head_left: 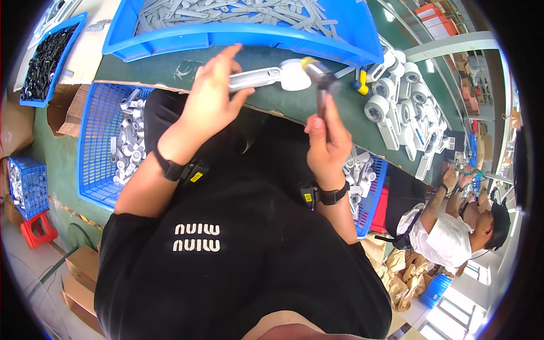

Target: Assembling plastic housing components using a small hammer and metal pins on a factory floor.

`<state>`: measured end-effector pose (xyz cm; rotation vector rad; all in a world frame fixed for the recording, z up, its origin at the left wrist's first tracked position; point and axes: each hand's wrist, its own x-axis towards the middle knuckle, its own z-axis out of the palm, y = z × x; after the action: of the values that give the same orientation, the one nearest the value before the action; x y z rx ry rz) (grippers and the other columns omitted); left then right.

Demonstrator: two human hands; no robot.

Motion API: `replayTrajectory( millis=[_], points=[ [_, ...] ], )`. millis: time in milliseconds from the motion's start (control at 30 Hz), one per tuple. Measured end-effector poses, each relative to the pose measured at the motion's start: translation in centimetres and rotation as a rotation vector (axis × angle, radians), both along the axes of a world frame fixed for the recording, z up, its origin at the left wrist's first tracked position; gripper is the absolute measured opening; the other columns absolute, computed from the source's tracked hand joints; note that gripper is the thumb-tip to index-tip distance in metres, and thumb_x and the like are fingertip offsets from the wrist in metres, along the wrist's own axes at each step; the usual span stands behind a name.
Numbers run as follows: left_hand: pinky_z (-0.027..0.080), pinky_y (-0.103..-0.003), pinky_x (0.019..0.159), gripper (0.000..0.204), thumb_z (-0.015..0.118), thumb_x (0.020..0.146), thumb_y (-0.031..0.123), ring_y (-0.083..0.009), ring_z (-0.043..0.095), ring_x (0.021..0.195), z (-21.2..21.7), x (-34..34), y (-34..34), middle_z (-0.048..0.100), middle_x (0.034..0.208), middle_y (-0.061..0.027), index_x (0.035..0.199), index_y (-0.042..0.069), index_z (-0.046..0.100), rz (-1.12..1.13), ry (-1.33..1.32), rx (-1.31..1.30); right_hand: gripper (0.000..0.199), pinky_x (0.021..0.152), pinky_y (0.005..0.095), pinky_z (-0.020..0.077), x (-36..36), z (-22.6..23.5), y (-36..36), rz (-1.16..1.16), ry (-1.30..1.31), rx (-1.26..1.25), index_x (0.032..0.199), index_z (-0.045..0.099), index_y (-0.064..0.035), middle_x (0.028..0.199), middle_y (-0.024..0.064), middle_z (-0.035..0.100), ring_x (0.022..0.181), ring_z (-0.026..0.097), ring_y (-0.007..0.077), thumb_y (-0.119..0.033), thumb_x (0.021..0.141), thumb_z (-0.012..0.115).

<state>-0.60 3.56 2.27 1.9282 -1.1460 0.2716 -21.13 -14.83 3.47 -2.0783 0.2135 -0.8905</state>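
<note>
A: What has the left hand (212, 96) got?

B: A white plastic part (266, 76), long-handled with a round disc at its far end. Thumb and fingers pinch the handle, and the part is held level just above the green bench (272, 102).

A: And the right hand (327, 144)?

B: Clenched round the dark shaft of a small hammer (320, 76). Its metal head — blurred, with a yellow tip — sits right at the disc. Whether it is touching, I cannot tell.

A: How should a blow like that go?

B: My judgement: keep the pinch well back on the handle, away from the disc, hold the part flat, and strike squarely with short taps. Smooth moulded plastic could crack or skid under a glancing hit.

A: What lies around?

B: A big blue tray (238, 37) of thin grey strips behind the hands. To the right, a heap of finished white pieces (396, 96) with wheel-like round ends, glossy and hard. Under the bench edge, a blue mesh crate (102, 153) holds more white parts. A small bin (48, 62) of black bits sits far left.

A: Anyone else?

B: One co-worker (453, 232) in a white shirt — lower right, busy at the same bench.
</note>
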Motion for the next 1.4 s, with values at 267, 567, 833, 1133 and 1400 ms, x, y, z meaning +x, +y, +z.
replayTrajectory(
  millis=[267, 567, 833, 1133, 1400],
  points=[
    [0.057, -0.037, 0.094, 0.074, 0.085, 0.089, -0.003, -0.0244, 0.074, 0.099, 6.0, 0.3, -2.5, 0.075, 0.112, -0.0121, 0.153, 0.006, 0.05, -0.175, 0.157, -0.34, 0.052, 0.063, 0.0209, 0.0415, 0.0, -0.7, -4.7, -0.096, 0.066, 0.433, 0.166, 0.051, -0.0067, 0.079, -0.0045, 0.055, 0.068, 0.047, 0.0034, -0.007, 0.114, 0.054],
    [0.057, -0.047, 0.089, 0.036, 0.074, 0.092, 0.002, -0.0358, 0.073, 0.102, 5.6, -1.2, -9.1, 0.076, 0.111, -0.0149, 0.127, 0.004, 0.071, -0.281, -0.217, 0.008, 0.051, 0.056, 0.0204, 0.0403, -1.0, -1.6, -5.2, -0.005, 0.041, 0.531, 0.166, 0.049, -0.0053, 0.079, -0.0041, 0.057, 0.064, 0.047, 0.0028, -0.016, 0.116, 0.054],
    [0.059, -0.055, 0.085, 0.02, 0.066, 0.095, 0.012, -0.0482, 0.074, 0.094, 11.7, 10.6, -13.0, 0.076, 0.096, -0.0271, 0.106, 0.004, 0.08, 0.054, -0.138, 0.275, 0.036, 0.059, 0.022, 0.039, -1.3, -1.9, -5.1, -0.017, -0.007, 0.594, 0.145, 0.067, -0.0007, 0.078, -0.005, 0.057, 0.067, 0.048, 0.0027, -0.017, 0.114, 0.059],
    [0.062, -0.049, 0.093, 0.021, 0.074, 0.094, 0.014, -0.0373, 0.077, 0.106, 5.6, 16.6, -14.5, 0.08, 0.111, -0.0173, 0.113, 0.01, 0.082, -0.009, -0.286, 0.68, 0.031, 0.062, 0.0227, 0.0347, -1.6, -2.6, -5.1, -0.085, 0.06, 0.557, 0.135, 0.073, -0.0017, 0.078, -0.0087, 0.052, 0.069, 0.043, 0.0015, -0.01, 0.105, 0.07],
    [0.06, -0.049, 0.095, 0.023, 0.073, 0.097, 0.011, -0.0407, 0.074, 0.108, 7.0, 14.8, -13.2, 0.077, 0.115, -0.0201, 0.118, 0.006, 0.08, 0.086, -0.321, 0.617, 0.028, 0.061, 0.0221, 0.034, -1.4, -2.3, -5.0, -0.091, 0.081, 0.546, 0.133, 0.073, -0.0009, 0.078, -0.009, 0.053, 0.069, 0.043, 0.0011, -0.008, 0.106, 0.07]
  ],
)
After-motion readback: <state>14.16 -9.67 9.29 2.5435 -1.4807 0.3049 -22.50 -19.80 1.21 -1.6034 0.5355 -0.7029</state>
